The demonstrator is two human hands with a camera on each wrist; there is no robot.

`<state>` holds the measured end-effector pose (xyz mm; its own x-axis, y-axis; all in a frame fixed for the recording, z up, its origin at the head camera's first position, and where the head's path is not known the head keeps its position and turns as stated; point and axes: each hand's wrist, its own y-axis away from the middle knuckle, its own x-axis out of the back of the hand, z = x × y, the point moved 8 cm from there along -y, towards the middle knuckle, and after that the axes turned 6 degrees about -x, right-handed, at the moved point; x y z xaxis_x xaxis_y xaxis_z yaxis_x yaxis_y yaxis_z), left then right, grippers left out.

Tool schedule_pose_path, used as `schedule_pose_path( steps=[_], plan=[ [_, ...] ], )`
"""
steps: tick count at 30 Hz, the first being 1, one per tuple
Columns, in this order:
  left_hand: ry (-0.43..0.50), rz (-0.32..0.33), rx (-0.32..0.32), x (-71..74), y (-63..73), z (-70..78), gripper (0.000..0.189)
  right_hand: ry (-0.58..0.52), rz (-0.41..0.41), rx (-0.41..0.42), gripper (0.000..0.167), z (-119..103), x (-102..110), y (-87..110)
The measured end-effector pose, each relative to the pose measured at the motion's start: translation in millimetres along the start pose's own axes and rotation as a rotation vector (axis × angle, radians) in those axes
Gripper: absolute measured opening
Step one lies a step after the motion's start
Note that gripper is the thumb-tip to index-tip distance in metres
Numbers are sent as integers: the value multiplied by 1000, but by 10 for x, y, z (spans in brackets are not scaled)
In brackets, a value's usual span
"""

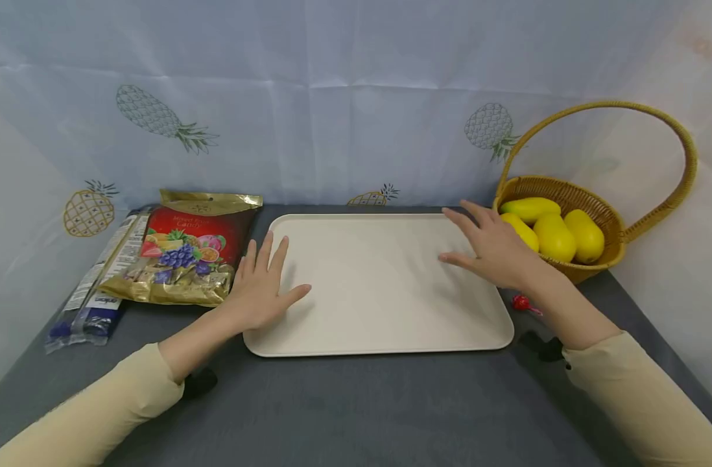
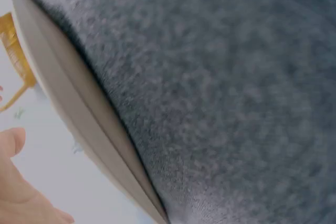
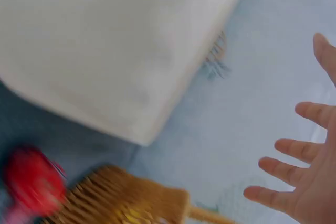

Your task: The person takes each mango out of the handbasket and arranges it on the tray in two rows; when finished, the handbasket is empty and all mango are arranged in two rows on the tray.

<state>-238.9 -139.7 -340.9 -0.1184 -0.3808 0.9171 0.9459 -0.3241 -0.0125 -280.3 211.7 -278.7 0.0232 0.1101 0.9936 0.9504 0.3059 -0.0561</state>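
Observation:
A cream rectangular tray (image 1: 379, 285) lies on the dark grey table, with both hands above its sides. The left hand (image 1: 259, 292), fingers spread and holding nothing, is over the tray's left edge, beside a red and gold bag of mixed fruit candy (image 1: 187, 250). Over the tray's right end, the right hand (image 1: 496, 250) has its fingers apart and holds nothing. Close to that hand stands a wicker basket (image 1: 615, 227) with a tall handle and several yellow mangoes (image 1: 554, 237) in it. A red wrapped lollipop (image 1: 521, 303) lies between the tray and the right forearm.
Under the candy bag's left side lies a blue and white plastic packet (image 1: 93, 318). Behind the table hangs a pale curtain (image 1: 344, 130) printed with pineapples. The grey table (image 1: 379, 408) extends in front of the tray.

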Motion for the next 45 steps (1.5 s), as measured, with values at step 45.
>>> schedule_pose_path(
  steps=[45],
  plan=[
    [128,-176,59,55,41,-372,70,-576,30,-553,87,2247,489,-181]
  ],
)
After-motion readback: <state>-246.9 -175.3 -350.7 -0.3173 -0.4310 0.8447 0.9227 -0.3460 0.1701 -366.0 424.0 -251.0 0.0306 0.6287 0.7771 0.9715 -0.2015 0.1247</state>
